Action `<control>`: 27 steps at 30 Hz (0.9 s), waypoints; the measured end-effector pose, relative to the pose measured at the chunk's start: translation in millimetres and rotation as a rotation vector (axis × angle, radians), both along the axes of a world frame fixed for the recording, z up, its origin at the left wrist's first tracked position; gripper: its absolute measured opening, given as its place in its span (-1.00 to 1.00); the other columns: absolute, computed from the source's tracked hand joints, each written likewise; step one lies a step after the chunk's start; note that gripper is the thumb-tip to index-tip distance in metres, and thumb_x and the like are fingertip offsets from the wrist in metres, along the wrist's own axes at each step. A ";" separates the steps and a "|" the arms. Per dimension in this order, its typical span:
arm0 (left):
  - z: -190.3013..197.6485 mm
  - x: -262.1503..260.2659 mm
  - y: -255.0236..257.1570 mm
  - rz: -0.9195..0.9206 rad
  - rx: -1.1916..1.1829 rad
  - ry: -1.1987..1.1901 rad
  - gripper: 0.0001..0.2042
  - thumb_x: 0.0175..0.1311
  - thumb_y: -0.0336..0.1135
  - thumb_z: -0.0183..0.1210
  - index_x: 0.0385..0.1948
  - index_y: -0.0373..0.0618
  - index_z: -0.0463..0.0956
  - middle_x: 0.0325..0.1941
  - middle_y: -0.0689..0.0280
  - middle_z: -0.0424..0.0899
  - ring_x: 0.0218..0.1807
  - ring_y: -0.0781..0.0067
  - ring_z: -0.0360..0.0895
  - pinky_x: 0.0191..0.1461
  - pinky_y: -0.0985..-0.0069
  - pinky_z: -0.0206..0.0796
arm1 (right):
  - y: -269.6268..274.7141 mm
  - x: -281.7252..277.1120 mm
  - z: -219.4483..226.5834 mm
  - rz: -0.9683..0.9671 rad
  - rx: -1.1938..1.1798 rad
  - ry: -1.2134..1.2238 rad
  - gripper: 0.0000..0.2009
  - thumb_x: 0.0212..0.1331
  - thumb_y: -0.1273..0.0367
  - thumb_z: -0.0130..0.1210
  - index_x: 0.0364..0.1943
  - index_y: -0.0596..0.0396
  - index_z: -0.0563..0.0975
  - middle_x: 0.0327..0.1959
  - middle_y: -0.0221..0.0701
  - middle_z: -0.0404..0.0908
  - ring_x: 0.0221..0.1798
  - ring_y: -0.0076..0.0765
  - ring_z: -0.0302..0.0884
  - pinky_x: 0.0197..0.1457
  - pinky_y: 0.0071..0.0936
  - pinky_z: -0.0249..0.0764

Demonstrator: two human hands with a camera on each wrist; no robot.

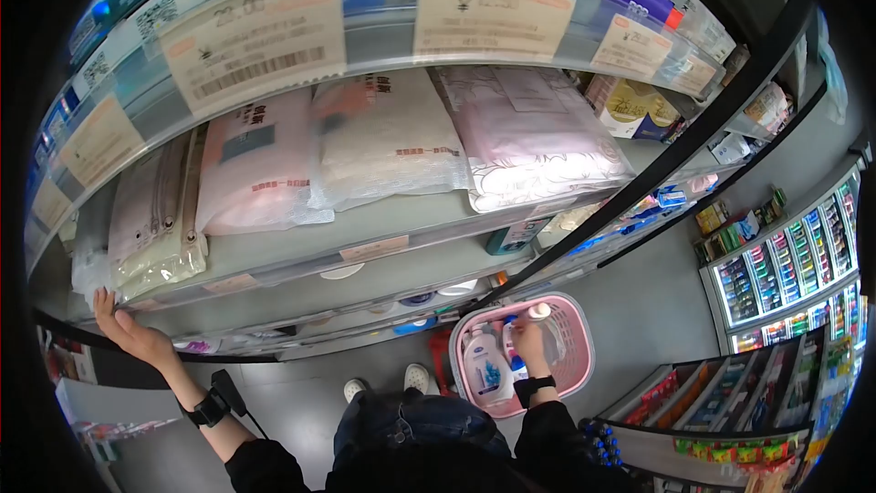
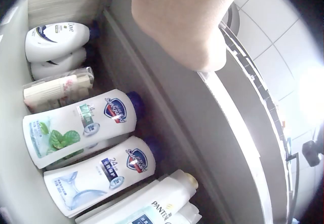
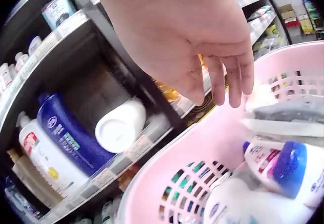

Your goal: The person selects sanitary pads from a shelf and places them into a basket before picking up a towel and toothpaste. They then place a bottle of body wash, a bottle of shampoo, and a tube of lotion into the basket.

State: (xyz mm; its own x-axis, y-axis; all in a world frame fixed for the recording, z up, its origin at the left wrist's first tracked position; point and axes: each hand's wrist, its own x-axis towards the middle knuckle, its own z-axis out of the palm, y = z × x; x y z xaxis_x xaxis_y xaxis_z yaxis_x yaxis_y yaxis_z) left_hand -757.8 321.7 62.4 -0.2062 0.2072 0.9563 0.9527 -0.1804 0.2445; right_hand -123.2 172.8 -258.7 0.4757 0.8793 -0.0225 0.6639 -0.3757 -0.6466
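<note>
My left hand [image 1: 137, 336], fingers extended, rests at the front edge of a shelf, beside a clear zip bag [image 1: 160, 242]. In the left wrist view only the heel of that hand shows, over the shelf's rim [image 2: 238, 128]. My right hand [image 1: 529, 345] is over a pink basket [image 1: 577, 338]. Its fingers [image 3: 217, 85] hang down loosely beside a blurred white object [image 3: 260, 96]. Inside the basket lie a large white bottle [image 1: 488, 370], a white bottle with a blue end [image 3: 291, 168] and a grey package [image 3: 293, 115].
Soft textile packs [image 1: 392, 141] line the upper shelf behind price tags [image 1: 493, 18]. Safeguard bottles [image 2: 81, 125], Pantene bottles [image 2: 157, 204] and Dove bottles [image 2: 55, 42] stand on a lower shelf. A black shelf post [image 1: 657, 173] rises beyond the basket. More stocked racks [image 1: 785, 265] are at right.
</note>
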 end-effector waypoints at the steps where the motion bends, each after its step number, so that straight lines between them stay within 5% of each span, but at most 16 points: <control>1: 1.0 0.6 -1.0 0.014 -0.015 0.008 -0.58 0.47 -0.16 -0.20 -0.04 -0.40 0.46 0.19 0.00 0.48 0.30 0.02 0.32 0.39 0.18 0.03 | 8.2 -13.8 5.3 0.012 -0.003 0.147 -0.88 0.09 0.43 0.13 -0.29 0.10 0.59 -0.37 -0.12 0.65 -0.24 0.00 0.64 -0.18 -0.21 0.52; 3: 1.2 0.8 -1.3 -0.005 -0.014 0.004 -0.58 0.47 -0.16 -0.20 -0.06 -0.42 0.46 0.18 -0.04 0.48 0.29 -0.02 0.33 0.38 0.17 0.02 | 32.6 -59.8 59.5 0.212 0.133 0.192 -0.87 0.08 0.46 0.16 -0.28 0.14 0.62 -0.50 -0.27 0.64 -0.41 -0.32 0.63 -0.30 -0.44 0.50; 7: 5.4 6.2 -1.8 0.000 -0.007 0.015 -0.59 0.46 -0.16 -0.18 -0.08 -0.41 0.46 0.15 -0.04 0.49 0.28 -0.03 0.34 0.38 0.15 0.02 | 65.2 -134.0 162.6 0.290 0.206 0.361 -0.86 0.08 0.43 0.23 -0.27 0.12 0.60 -0.44 -0.28 0.64 -0.35 -0.24 0.63 -0.25 -0.43 0.51; 9: 7.6 9.5 -2.2 -0.026 0.007 0.037 -0.59 0.46 -0.16 -0.19 -0.08 -0.39 0.47 0.13 -0.03 0.50 0.28 -0.03 0.34 0.38 0.13 0.02 | 80.3 -166.7 205.5 0.410 0.535 0.307 -0.82 0.06 0.44 0.27 -0.24 0.14 0.59 -0.38 -0.32 0.63 -0.33 -0.27 0.61 -0.22 -0.47 0.50; 13: 9.9 13.5 -3.2 -0.014 0.002 0.043 -0.59 0.46 -0.14 -0.19 -0.08 -0.37 0.47 0.12 -0.01 0.50 0.28 -0.04 0.34 0.38 0.12 0.02 | 116.1 -219.0 257.7 0.533 0.717 0.208 -0.61 0.01 0.40 0.31 -0.03 0.14 0.51 -0.08 -0.17 0.54 -0.01 -0.03 0.50 0.07 -0.26 0.43; 19: 11.8 14.1 -7.2 0.013 -0.020 0.051 -0.59 0.47 -0.11 -0.21 -0.07 -0.31 0.48 0.14 0.02 0.50 0.30 -0.04 0.32 0.39 0.11 0.00 | 158.7 -278.2 268.3 0.436 0.850 0.126 -0.51 -0.04 0.33 0.35 0.01 0.21 0.47 -0.05 -0.03 0.51 0.02 0.22 0.42 0.09 -0.06 0.36; 27: 12.7 13.2 -6.6 0.008 -0.020 0.080 -0.60 0.45 -0.12 -0.18 -0.06 -0.29 0.47 0.14 0.05 0.51 0.30 -0.01 0.32 0.40 0.10 -0.05 | 165.4 -288.9 252.8 0.430 0.758 0.227 -0.54 -0.05 0.36 0.36 -0.05 0.25 0.49 -0.13 -0.01 0.57 -0.05 0.19 0.49 0.02 -0.13 0.41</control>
State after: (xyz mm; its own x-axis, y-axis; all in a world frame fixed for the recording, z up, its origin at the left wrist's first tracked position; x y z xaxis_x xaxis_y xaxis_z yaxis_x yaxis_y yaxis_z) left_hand -744.5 315.1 75.0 -0.1310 0.2249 0.9655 0.9707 -0.1690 0.1711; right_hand -412.1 338.2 -5.9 0.1568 0.7974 0.5827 0.4750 0.4565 -0.7524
